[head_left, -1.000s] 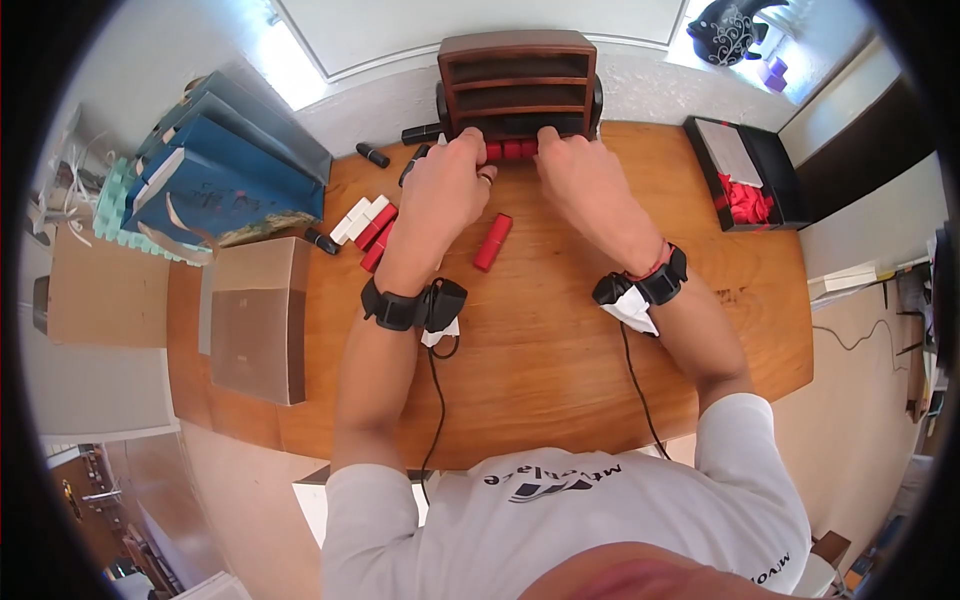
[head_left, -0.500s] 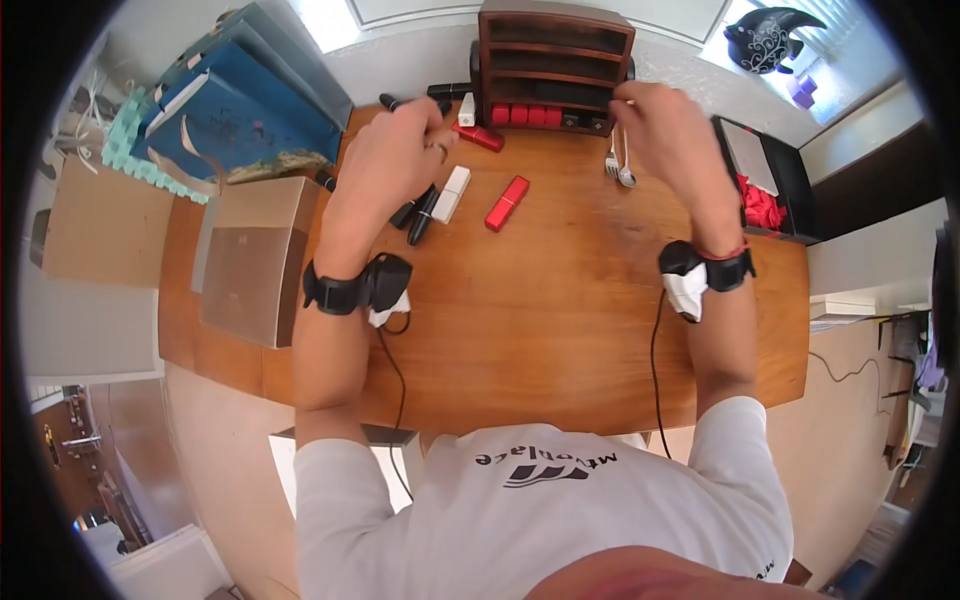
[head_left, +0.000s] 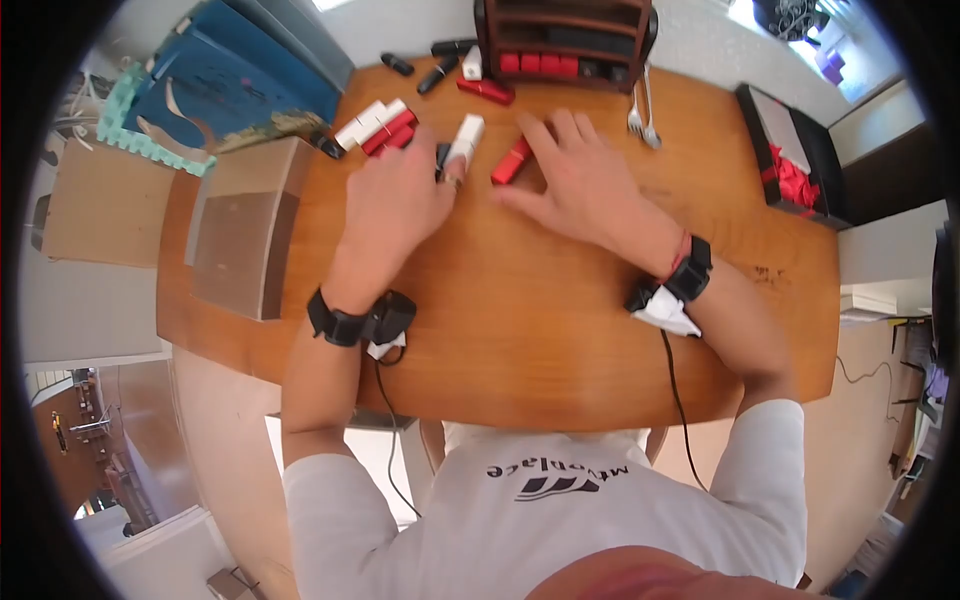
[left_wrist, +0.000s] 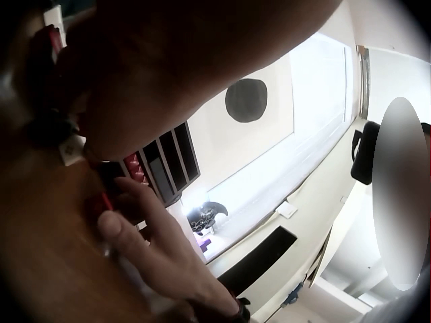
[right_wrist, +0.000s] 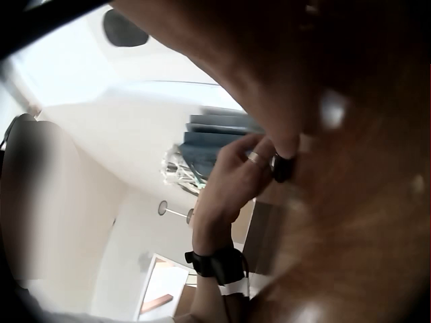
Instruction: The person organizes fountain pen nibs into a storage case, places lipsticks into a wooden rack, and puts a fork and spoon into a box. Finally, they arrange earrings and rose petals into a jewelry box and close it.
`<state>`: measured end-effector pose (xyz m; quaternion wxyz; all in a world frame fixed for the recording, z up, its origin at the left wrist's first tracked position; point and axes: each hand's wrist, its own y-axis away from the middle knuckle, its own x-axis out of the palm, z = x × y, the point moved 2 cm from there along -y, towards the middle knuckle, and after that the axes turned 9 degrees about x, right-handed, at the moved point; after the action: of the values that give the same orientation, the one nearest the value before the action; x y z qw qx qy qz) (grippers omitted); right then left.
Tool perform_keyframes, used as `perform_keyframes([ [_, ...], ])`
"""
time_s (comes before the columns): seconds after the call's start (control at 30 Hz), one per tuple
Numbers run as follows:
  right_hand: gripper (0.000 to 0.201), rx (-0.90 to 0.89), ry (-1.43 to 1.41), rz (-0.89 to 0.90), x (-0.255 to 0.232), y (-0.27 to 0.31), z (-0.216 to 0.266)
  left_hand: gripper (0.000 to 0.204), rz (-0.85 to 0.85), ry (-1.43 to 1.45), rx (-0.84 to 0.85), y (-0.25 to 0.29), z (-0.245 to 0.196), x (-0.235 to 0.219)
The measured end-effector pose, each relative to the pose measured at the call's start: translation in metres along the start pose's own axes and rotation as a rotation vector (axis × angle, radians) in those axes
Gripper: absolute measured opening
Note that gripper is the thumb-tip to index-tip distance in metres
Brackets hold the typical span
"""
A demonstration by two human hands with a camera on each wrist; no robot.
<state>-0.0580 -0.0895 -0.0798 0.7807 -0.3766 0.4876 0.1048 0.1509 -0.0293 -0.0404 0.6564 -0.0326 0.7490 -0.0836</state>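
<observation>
My left hand [head_left: 395, 195] is low over the table's left part, its curled fingers and thumb gripping a black lipstick tube [right_wrist: 281, 168]. In the head view the hand mostly hides that tube. A white lipstick tube [head_left: 466, 138] lies by the left thumb. My right hand [head_left: 585, 185] is spread palm down beside a red lipstick tube [head_left: 512, 162], its fingers straight and its thumb apart. The fingers overlap the tube's far end in the head view. Behind, a brown wooden tiered rack [head_left: 565, 18] holds several red tubes [head_left: 540, 64] and a few black ones in its front row.
More white, red [head_left: 390, 133] and black tubes lie at the left and near the rack. A fork [head_left: 634, 115] and a spoon [head_left: 652, 135] lie right of it. A cardboard box [head_left: 240, 235] and blue bags [head_left: 230, 90] stand left; a black gift box [head_left: 790, 150] is at right.
Both hands have come away from the rack. The right hand has moved left and down to the red tube; the left has moved to the black tubes. The head view has shifted.
</observation>
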Motion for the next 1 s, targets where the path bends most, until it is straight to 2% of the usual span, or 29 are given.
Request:
perform_keyframes([
  [0.17, 0.058, 0.05, -0.136, 0.033, 0.006, 0.003, -0.004, 0.039, -0.076, 0.021, 0.081, 0.001, -0.007, 0.012],
  [0.27, 0.055, 0.016, -0.185, -0.033, 0.005, 0.005, -0.003, 0.038, -0.083, -0.029, 0.088, 0.002, -0.011, 0.014],
  [0.5, 0.063, 0.022, -0.183, 0.023, 0.003, 0.005, -0.003, 0.033, -0.014, 0.001, 0.019, 0.001, -0.01, 0.019],
  [0.57, 0.064, 0.011, -0.201, 0.034, 0.005, 0.003, -0.004, 0.03, -0.056, 0.038, 0.069, 0.002, -0.009, 0.019],
  [0.7, 0.068, 0.005, -0.199, 0.041, 0.004, 0.005, -0.004, 0.031, -0.022, 0.053, 0.04, 0.003, -0.013, 0.022],
  [0.8, 0.072, 0.002, -0.204, 0.053, 0.006, 0.005, -0.005, 0.031, -0.069, 0.082, 0.115, 0.006, -0.021, 0.021],
  [0.87, 0.074, -0.001, -0.209, 0.073, 0.006, 0.006, -0.004, 0.033, 0.113, 0.102, 0.058, 0.006, -0.025, 0.016],
  [1.0, 0.075, 0.006, -0.213, 0.097, 0.004, 0.007, -0.005, 0.032, 0.045, 0.253, 0.057, 0.004, -0.021, 0.008],
])
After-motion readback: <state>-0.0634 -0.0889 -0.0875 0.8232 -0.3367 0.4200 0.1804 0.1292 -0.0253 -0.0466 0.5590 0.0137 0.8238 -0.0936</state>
